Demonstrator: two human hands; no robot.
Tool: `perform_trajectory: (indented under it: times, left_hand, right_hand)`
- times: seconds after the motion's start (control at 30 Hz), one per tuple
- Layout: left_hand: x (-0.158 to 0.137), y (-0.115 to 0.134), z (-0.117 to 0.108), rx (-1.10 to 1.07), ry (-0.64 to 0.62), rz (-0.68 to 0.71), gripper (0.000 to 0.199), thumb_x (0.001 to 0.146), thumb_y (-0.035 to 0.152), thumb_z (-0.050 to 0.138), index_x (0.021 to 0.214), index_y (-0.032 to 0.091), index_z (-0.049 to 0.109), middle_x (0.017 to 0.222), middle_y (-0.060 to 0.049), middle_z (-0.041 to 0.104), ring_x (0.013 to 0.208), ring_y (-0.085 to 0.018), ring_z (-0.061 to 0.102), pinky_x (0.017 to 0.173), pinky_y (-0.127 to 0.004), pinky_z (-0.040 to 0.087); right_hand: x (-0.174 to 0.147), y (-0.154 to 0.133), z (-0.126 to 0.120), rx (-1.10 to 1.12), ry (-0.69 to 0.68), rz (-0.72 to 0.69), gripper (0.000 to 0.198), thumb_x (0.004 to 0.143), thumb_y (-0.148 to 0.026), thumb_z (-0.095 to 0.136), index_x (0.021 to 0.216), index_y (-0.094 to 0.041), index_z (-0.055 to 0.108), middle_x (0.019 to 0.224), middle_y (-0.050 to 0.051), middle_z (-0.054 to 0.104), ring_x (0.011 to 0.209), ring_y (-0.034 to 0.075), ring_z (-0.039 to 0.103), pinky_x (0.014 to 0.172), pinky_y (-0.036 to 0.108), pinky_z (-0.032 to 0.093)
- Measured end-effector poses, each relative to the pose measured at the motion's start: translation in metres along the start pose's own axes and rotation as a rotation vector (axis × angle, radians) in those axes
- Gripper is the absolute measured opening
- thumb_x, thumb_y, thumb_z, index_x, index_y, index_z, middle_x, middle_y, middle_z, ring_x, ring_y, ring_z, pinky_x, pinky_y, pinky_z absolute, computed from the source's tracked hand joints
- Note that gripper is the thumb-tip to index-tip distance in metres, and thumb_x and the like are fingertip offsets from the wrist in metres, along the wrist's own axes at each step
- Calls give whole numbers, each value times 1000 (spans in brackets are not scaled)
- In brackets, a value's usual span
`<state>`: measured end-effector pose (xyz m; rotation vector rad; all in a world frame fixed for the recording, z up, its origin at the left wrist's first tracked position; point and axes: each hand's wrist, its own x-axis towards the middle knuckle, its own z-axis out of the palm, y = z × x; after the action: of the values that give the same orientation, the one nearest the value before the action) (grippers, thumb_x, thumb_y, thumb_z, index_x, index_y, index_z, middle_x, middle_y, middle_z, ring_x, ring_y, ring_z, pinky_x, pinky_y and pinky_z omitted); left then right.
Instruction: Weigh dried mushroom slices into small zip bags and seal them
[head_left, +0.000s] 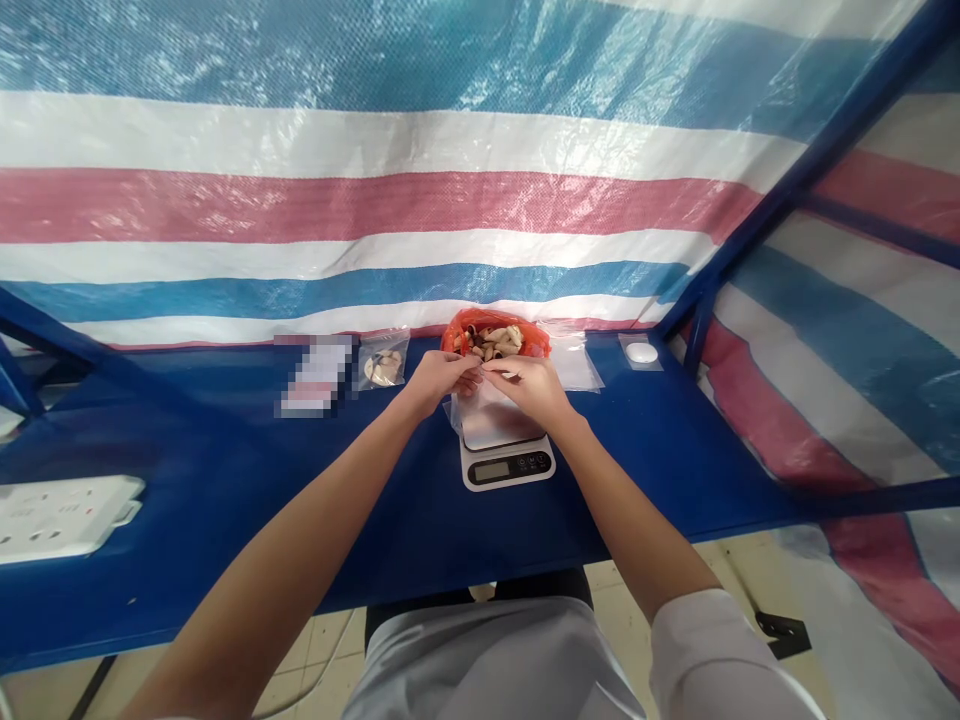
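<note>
My left hand (448,378) and my right hand (529,386) meet above the back of a white digital kitchen scale (472,474). Both have their fingertips pinched together on what looks like the top edge of a clear plastic bag (453,414), which lies over the scale's plate. My fingers hide most of that edge. Just behind my hands sits an orange-red plastic bag (455,327), its mouth spread around a heap of pale and brown dried pieces (504,342). The scale's display is too faint to read.
On the blue table (405,520) lie a small bag of pale pieces (384,366), a blurred-out item (319,375), flat clear bags (581,365) and a bagged white round object (641,353). A white power strip (64,515) is at left. Striped sheeting (375,205) hangs behind.
</note>
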<state>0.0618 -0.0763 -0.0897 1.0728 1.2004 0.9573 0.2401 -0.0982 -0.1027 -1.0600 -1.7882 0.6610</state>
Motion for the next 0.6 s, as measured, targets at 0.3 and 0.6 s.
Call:
perform_trajectory:
  times: [0.3,0.6]
  left_hand:
    - [-6,-4,-2,-1,-14,143,25,69,34,85,65,12,75,67,-8,71,61,-15,62,61,-26,49]
    - [-9,-2,-11,222,-41,252,22,72,38,79,65,17,74,61,-4,68,57,-15,59,61,-26,48]
  right_hand:
    - [10,13,0,195,50,176,17,80,-39,74,91,-28,82,91,0,79,86,22,74,85,39,61]
    - [27,16,-3,104,-84,201,11,75,-30,74,81,-27,83,70,-2,73,62,16,66,64,32,61]
